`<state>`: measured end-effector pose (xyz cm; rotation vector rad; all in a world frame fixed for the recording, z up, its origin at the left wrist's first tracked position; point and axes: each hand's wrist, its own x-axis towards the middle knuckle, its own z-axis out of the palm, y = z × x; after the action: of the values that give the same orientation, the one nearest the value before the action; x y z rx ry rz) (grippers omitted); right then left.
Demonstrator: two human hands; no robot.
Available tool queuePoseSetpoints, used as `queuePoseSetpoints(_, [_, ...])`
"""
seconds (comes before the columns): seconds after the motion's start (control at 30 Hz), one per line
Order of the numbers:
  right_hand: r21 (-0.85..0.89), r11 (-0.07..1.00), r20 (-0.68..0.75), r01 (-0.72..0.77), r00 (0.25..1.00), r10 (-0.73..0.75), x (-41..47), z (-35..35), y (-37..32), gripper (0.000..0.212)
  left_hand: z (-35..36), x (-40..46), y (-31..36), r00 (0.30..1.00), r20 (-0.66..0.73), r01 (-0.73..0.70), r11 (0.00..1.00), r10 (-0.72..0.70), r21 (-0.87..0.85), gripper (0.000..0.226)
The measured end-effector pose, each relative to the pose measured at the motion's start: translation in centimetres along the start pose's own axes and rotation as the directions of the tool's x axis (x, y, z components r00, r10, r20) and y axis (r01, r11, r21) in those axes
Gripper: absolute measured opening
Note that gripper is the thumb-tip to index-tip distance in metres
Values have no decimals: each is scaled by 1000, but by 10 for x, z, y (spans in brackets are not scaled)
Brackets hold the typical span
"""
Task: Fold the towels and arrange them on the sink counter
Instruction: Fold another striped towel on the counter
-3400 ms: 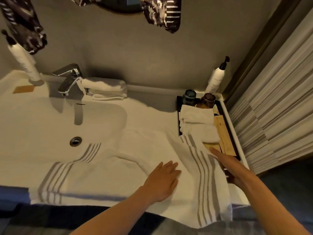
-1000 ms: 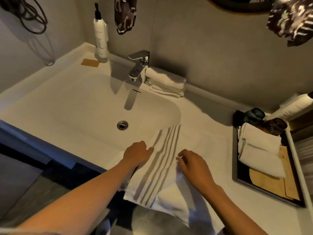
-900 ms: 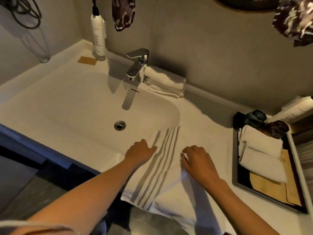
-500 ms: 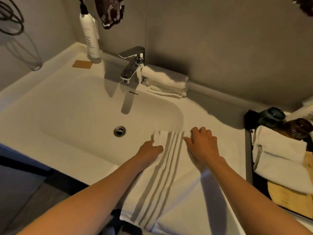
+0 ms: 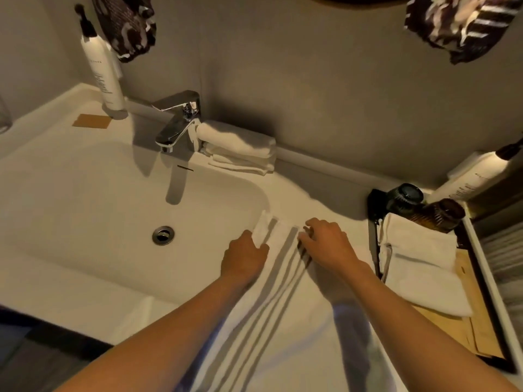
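A white towel with grey stripes (image 5: 271,295) lies folded lengthwise on the sink counter (image 5: 325,199), running from the basin's right rim toward me and over the front edge. My left hand (image 5: 244,257) pinches its far left corner at the basin rim. My right hand (image 5: 328,244) grips the far right edge, fingers curled on the cloth. A stack of folded white towels (image 5: 240,149) sits beside the faucet (image 5: 177,125). Two more folded white towels (image 5: 418,261) rest on the black tray (image 5: 373,241) at the right.
The basin (image 5: 99,210) with its drain (image 5: 163,235) fills the left. A white pump bottle (image 5: 103,77) and a tan pad (image 5: 92,121) stand at the back left. Two dark jars (image 5: 421,205), another pump bottle (image 5: 469,179) and wooden boards (image 5: 464,332) crowd the tray side.
The wide spread towel has been folded into a narrow strip. Over the last second both hands slid along it away from me to its far end at the basin rim.
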<state>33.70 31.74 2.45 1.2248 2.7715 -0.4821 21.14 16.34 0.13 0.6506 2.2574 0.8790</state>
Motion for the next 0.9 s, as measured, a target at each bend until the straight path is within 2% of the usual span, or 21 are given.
queuePoseSetpoints(0.1, [-17, 1000, 48, -24, 999, 25, 13, 6, -19, 34, -4, 24, -6, 994, 58, 101, 992, -97, -75, 36])
queuePoseSetpoints(0.23, [78, 997, 21, -20, 1000, 18, 24, 6, -29, 12, 0, 42, -7, 985, 57, 170, 921, -160, -350, 33])
queuePoseSetpoints(0.33, [258, 965, -24, 45, 999, -41, 29, -1, -33, 10, 2, 51, -8, 987, 72, 157, 942, -142, -297, 26])
queuePoseSetpoints(0.43, [328, 936, -99, 124, 990, -97, 40, -9, -42, 13, 0, 57, -9, 990, 96, 129, 960, -108, -249, 25])
queuePoseSetpoints(0.5, [334, 934, -122, 126, 989, -90, 51, -5, -46, 13, 0, 64, -10, 989, 117, 115, 959, -86, -260, 22])
queuePoseSetpoints(0.57, [262, 961, -103, 88, 993, -63, 60, 11, -51, 14, -3, 69, -8, 981, 157, 155, 945, -113, -288, 39])
queuePoseSetpoints(0.6, [168, 983, -109, 70, 993, -52, 62, 17, -52, 15, -5, 71, -6, 974, 177, 186, 937, -138, -294, 51])
queuePoseSetpoints(0.63, [62, 997, -149, 53, 988, -43, 62, 26, -55, 16, -9, 71, -7, 969, 191, 208, 937, -158, -282, 60])
queuePoseSetpoints(0.7, [-78, 997, -294, 13, 955, -36, 54, 33, -63, 22, -16, 67, -14, 986, 144, 108, 979, -83, -175, 59])
queuePoseSetpoints(0.73, [-83, 996, -365, 19, 930, -49, 45, 35, -69, 26, -21, 61, -22, 995, 103, 9, 998, -3, -63, 55])
queuePoseSetpoints(0.8, [-55, 991, -461, 125, 877, -136, 19, 40, -83, 25, -31, 48, -37, 990, 19, -143, 977, 141, 160, 40])
queuePoseSetpoints(0.87, [-47, 981, -446, 190, 874, -191, -17, 52, -97, 22, -42, 25, -41, 984, 17, -179, 962, 179, 208, 45])
queuePoseSetpoints(0.9, [-32, 982, -425, 186, 887, -182, -30, 56, -101, 22, -47, 17, -38, 985, 65, -169, 962, 158, 216, 51])
